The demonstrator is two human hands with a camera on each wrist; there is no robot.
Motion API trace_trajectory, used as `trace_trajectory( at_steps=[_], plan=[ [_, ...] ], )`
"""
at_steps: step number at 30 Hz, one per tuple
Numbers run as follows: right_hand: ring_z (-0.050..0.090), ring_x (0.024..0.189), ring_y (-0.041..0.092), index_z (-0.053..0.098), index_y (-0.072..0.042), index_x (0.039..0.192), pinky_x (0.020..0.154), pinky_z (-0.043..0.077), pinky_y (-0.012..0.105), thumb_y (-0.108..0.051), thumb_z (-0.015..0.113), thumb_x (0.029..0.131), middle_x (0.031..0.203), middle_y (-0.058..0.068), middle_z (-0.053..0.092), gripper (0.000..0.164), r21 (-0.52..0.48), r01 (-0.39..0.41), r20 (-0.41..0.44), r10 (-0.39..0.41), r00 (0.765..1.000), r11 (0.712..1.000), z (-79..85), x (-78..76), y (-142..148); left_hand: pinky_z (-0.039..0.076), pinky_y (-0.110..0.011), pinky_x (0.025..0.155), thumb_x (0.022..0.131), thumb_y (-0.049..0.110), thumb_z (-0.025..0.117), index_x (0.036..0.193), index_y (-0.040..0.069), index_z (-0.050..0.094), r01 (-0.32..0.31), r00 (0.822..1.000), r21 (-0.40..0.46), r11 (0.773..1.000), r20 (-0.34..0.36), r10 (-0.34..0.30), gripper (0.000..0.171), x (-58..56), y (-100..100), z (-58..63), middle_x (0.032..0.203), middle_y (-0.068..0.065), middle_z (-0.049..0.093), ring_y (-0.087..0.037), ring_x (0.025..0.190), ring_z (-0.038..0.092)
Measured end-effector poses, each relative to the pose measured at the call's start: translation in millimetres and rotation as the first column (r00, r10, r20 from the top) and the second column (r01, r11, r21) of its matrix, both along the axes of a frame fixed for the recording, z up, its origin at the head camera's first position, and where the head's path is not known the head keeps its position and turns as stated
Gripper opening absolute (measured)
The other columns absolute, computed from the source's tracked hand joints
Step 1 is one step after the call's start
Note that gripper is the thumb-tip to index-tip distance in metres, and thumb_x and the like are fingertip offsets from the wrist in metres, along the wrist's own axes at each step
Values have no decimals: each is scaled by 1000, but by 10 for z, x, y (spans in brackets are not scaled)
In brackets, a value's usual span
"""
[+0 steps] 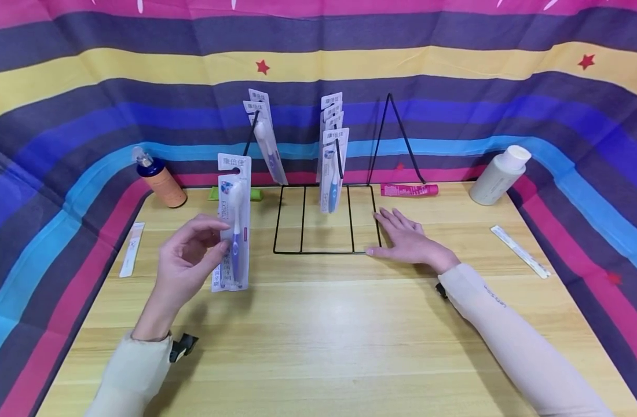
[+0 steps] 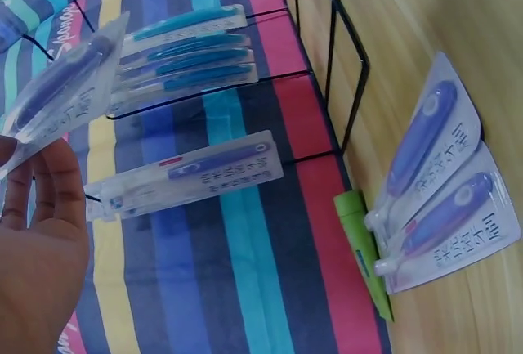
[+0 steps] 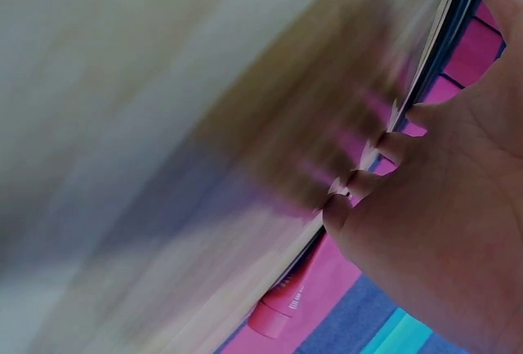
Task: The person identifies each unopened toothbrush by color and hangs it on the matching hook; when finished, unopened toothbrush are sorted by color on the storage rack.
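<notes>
My left hand point(image 1: 190, 255) pinches a packaged toothbrush point(image 1: 237, 231) with a purple handle, upright left of a black wire rack point(image 1: 326, 253). In the left wrist view, two more purple-handled toothbrush packs point(image 2: 441, 182) lie overlapping on the table. Purple packs point(image 1: 268, 147) hang from the rack's left prong, and several blue-handled packs point(image 1: 333, 174) hang one behind another from the middle one. My right hand point(image 1: 404, 237) rests at the right side of the rack's base, fingers extended. Up close, its fingertips point(image 3: 392, 145) touch the base edge.
A green tube point(image 1: 256, 194) lies behind the held pack, a pink tube point(image 1: 409, 190) behind my right hand. An orange pump bottle point(image 1: 164, 185) and white bottle point(image 1: 501, 175) stand at the back corners. Slim sachets point(image 1: 132, 250) lie at both sides. Striped cloth point(image 1: 318, 63) encloses the table.
</notes>
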State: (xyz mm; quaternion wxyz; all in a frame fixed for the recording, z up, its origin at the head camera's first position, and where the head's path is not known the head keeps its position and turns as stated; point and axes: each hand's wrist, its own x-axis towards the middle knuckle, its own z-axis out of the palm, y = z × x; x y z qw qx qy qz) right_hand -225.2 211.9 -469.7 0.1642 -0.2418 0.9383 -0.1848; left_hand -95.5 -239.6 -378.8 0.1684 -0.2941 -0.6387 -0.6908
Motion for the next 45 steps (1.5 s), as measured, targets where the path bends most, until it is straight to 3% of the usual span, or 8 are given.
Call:
trace_trajectory(
  at_steps=[13, 20, 26, 30, 36, 40, 43, 45],
  plan=[
    [-6, 165, 42, 10, -14, 177, 121, 2, 78, -75, 60, 100, 183, 12, 1, 110, -7, -2, 8, 2, 1000, 1000, -8, -2, 12, 49, -26, 89, 96, -19, 64, 133, -11, 68, -193, 980, -176, 965, 3, 197, 38, -351, 128, -112, 129, -17, 70, -25, 100, 57],
    [-6, 165, 42, 10, -13, 177, 122, 2, 78, -74, 61, 101, 183, 12, 0, 110, -5, -2, 8, 2, 1000, 1000, -1, -8, 20, 42, -31, 90, 105, -4, 64, 150, 2, 60, -159, 969, -264, 951, 145, 201, 46, -738, 162, -113, 147, -8, 60, -25, 108, 51],
    [-6, 165, 43, 10, -12, 177, 121, 1, 79, -72, 63, 101, 182, 14, 0, 110, -7, -2, 5, 2, 1000, 1000, 5, 5, 4, 43, -30, 88, 108, 5, 66, 153, 4, 59, -169, 958, -261, 950, 181, 221, 45, -1061, 197, -146, 146, -10, 59, -23, 109, 54],
    [-6, 165, 42, 9, -13, 177, 121, 1, 79, -74, 61, 100, 182, 13, -1, 111, -1, 2, 6, -2, 1000, 1000, 4, 12, 10, 45, -29, 90, 110, 11, 65, 152, 5, 61, -166, 954, -228, 959, 210, 215, 42, -1191, 200, -190, 147, -11, 60, -28, 119, 54],
    [-7, 165, 42, 9, -12, 177, 122, 1, 78, -72, 62, 101, 182, 13, -1, 110, -3, -3, 4, 3, 1000, 1000, 7, 10, -5, 43, -29, 98, 112, 10, 60, 150, -1, 61, -183, 946, -194, 964, 231, 226, 40, -1178, 86, -286, 149, -15, 57, -39, 130, 48],
    [-7, 165, 42, 9, -13, 177, 121, 2, 78, -72, 62, 101, 182, 13, -1, 109, 2, -4, 1, 4, 1000, 1000, 9, 10, -4, 42, -29, 99, 111, 7, 60, 148, -2, 62, -215, 938, -207, 954, 227, 261, 38, -1078, -19, -346, 146, -12, 61, -31, 125, 53],
    [-6, 165, 42, 10, -13, 177, 121, 2, 79, -73, 61, 101, 183, 13, 0, 110, 0, -2, 1, 2, 1000, 1000, 11, 12, -4, 42, -29, 97, 111, 9, 61, 148, 1, 63, -263, 913, -256, 930, 247, 326, 38, -975, -110, -393, 138, -4, 65, -20, 121, 56],
    [-6, 165, 42, 10, -14, 177, 121, 2, 80, -73, 62, 101, 183, 13, 1, 110, -6, -1, 5, 1, 1000, 1000, 15, 14, -4, 43, -28, 96, 111, 13, 62, 150, 3, 62, -309, 877, -307, 900, 276, 394, 39, -891, -182, -437, 133, 0, 67, -15, 119, 57]
  ],
)
